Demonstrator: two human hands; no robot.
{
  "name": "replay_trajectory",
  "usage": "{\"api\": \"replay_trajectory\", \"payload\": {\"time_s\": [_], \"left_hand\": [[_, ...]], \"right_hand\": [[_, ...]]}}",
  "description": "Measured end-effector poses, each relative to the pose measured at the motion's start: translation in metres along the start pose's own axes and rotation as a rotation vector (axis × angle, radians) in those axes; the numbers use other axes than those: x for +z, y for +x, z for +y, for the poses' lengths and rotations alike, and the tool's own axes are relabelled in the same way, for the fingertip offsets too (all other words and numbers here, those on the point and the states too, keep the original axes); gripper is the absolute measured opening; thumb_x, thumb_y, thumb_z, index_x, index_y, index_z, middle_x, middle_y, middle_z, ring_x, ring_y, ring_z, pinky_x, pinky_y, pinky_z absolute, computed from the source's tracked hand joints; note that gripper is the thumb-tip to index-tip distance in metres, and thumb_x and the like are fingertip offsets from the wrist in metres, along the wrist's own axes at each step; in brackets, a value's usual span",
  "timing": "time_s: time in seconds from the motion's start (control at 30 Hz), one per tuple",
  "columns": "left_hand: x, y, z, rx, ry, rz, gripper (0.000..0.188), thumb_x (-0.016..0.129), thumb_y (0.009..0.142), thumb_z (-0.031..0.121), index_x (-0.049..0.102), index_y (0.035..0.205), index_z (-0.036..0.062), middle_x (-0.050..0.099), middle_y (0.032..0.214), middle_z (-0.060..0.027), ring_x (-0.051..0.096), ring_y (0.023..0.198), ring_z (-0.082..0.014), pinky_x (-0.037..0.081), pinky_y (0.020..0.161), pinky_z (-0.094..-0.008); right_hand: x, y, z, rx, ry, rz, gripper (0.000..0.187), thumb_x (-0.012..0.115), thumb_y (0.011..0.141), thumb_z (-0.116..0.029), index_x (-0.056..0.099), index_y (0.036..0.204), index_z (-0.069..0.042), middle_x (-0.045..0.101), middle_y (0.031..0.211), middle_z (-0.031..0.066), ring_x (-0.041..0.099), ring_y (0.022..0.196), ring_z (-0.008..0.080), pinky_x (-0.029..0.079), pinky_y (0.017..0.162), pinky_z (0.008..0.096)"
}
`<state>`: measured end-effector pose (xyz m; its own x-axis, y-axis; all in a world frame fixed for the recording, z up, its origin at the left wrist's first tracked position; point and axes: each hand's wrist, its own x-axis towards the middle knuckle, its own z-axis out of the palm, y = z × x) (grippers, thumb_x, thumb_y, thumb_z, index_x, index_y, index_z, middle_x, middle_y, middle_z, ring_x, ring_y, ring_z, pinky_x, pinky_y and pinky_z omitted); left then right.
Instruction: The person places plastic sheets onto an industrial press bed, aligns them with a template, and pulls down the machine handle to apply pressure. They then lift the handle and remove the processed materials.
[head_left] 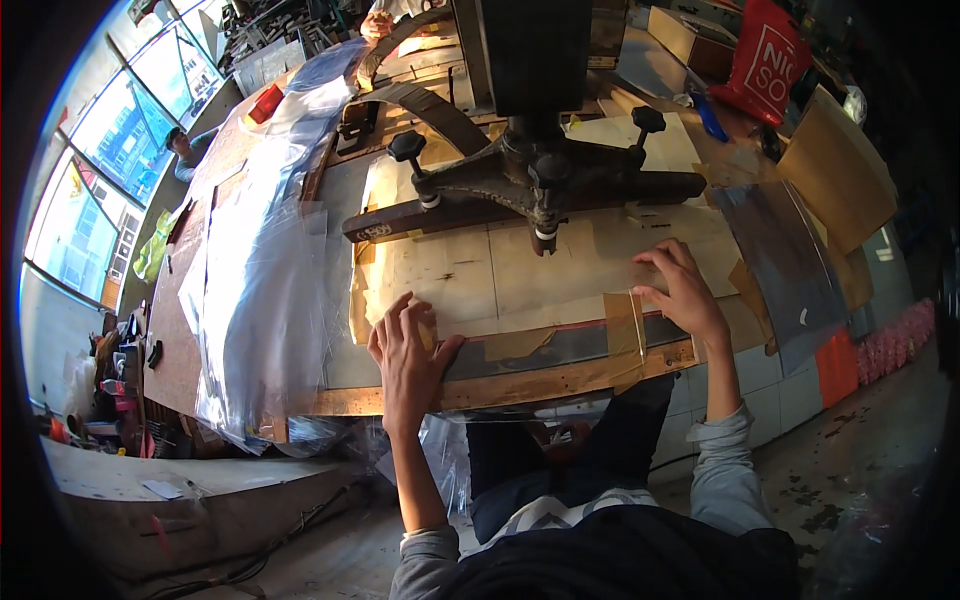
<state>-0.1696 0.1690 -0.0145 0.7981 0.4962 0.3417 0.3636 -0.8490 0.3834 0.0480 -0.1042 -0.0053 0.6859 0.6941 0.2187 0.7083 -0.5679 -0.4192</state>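
My left hand [405,350] rests with fingers spread on the left front part of a pale yellowish sheet [455,275], its thumb pointing right. Over the right side of the same sheet, my right hand [682,290] has its fingers bent and apart, with nothing visible between them. Whether its fingertips touch the sheet I cannot tell. A thin dark line crosses the sheet from back to front. Beyond my hands a dark metal press head [530,185] with black knobs and a long bar stands over the sheet. Brown tape [622,340] lies along the front, beside my right hand.
Clear plastic sheets [265,250] cover the table's left side. At the right are a dark translucent sheet [790,265], cardboard [838,170] and a red bag [765,60]. A wooden strip [480,392] edges the table front. Another person [185,150] is at the far left; another's hand [377,25] shows at the back.
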Motion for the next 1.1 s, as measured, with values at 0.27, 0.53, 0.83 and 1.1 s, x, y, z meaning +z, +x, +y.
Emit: {"api": "replay_trajectory", "payload": {"time_s": [0.27, 0.53, 0.83, 1.1], "left_hand": [[-0.004, 0.014, -0.003, -0.200, -0.908, 0.289, 0.027, 0.062, 0.086, 0.005, 0.043, 0.105, 0.0033, 0.062, 0.087, -0.0098, 0.065, 0.079, -0.0167, 0.053, 0.071, -0.0285], [-0.042, 0.039, 0.044, -0.168, -1.181, 0.340, 0.032, 0.055, 0.092, 0.011, 0.043, 0.120, 0.0020, 0.064, 0.099, -0.0144, 0.065, 0.084, -0.0174, 0.052, 0.068, -0.0248], [-0.035, 0.022, 0.060, -0.072, -1.182, 0.160, 0.043, 0.056, 0.091, 0.009, 0.038, 0.129, 0.0022, 0.067, 0.096, -0.0144, 0.065, 0.088, -0.0170, 0.049, 0.074, -0.0245], [-0.052, 0.014, 0.031, -0.204, -1.003, 0.380, 0.027, 0.057, 0.090, 0.008, 0.053, 0.116, 0.0012, 0.068, 0.089, -0.0098, 0.057, 0.063, -0.0060, 0.039, 0.052, -0.0181]], "right_hand": [[-0.032, 0.005, -0.001, 0.176, 1.008, 0.024, 0.008, 0.060, 0.088, -0.008, 0.057, 0.093, -0.002, 0.060, 0.078, 0.0022, 0.056, 0.060, 0.0066, 0.042, 0.052, 0.0198], [-0.066, 0.004, -0.025, 0.076, 1.301, 0.479, 0.016, 0.060, 0.088, -0.014, 0.059, 0.100, -0.003, 0.059, 0.079, 0.0033, 0.051, 0.057, 0.0046, 0.036, 0.044, 0.0187], [-0.061, -0.008, -0.026, 0.181, 1.330, 0.674, 0.017, 0.060, 0.088, -0.014, 0.059, 0.101, -0.002, 0.058, 0.079, 0.0028, 0.050, 0.057, 0.0040, 0.035, 0.042, 0.0183], [-0.048, 0.002, -0.030, 0.107, 1.261, 0.432, 0.016, 0.058, 0.090, -0.015, 0.060, 0.099, -0.002, 0.060, 0.081, 0.0035, 0.053, 0.064, 0.0056, 0.040, 0.048, 0.0198]]}}
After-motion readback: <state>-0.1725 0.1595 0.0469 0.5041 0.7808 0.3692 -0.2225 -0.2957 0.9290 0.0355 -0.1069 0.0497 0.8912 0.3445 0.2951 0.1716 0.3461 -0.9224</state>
